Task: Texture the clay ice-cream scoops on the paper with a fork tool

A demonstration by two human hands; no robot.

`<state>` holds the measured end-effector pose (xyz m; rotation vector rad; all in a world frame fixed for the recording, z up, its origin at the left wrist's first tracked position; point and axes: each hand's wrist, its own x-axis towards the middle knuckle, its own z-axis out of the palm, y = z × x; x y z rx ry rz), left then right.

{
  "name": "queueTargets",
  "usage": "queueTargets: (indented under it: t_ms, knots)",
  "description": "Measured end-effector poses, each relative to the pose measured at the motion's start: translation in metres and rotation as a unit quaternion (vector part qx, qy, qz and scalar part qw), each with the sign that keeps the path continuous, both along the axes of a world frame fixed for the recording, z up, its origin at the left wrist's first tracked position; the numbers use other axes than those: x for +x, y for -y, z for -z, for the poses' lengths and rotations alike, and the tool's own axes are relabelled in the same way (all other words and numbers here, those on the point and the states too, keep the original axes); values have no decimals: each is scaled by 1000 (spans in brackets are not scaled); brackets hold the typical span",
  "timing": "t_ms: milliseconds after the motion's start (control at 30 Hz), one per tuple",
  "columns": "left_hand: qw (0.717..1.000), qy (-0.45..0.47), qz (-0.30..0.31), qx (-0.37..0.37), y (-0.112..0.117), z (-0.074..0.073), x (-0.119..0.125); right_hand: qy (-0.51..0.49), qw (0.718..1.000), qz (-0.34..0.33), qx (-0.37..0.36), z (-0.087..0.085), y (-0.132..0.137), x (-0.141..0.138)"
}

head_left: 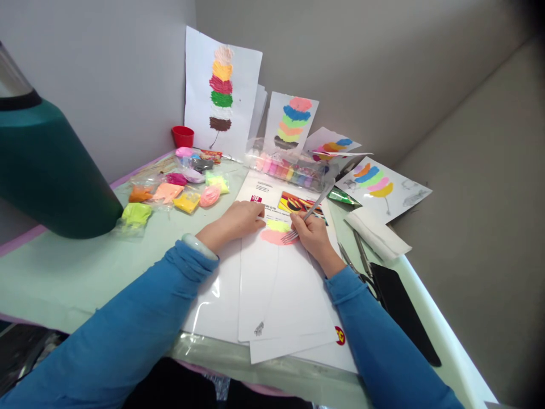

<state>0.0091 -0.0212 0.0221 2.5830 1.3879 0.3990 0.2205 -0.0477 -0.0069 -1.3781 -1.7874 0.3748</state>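
A sheet of white paper [293, 295] lies before me with a flattened yellow clay patch [277, 225] above a pink clay patch [272, 237]. A thin drawn line runs down from the pink patch to a dark scribble near the sheet's lower edge. In my right hand [314, 234] is a metal fork [317, 201], handle pointing up and away, its tines at the right part of the pink clay. My left hand [240, 220] rests on the paper just left of the clay, thumb apart from the fingers; its fingertips are partly hidden.
Bagged coloured clay [186, 200] and a red cup [183, 137] lie to the left, near a large green bottle [55, 165]. Clay pictures [221, 85] lean on the back wall behind a clear tray [289, 170]. On the right are tissue [378, 233], scissors [369, 284] and a black phone-like slab [402, 312].
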Motion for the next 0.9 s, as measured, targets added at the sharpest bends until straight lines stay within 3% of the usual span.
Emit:
queueTargets:
  t_ms: [433, 900]
  knots:
    - [1000, 1, 2, 1, -1, 2, 0, 30, 999, 29, 21, -3, 1, 3]
    - [1000, -5, -1, 2, -1, 2, 0, 10, 1000, -6, 3, -2, 2, -1]
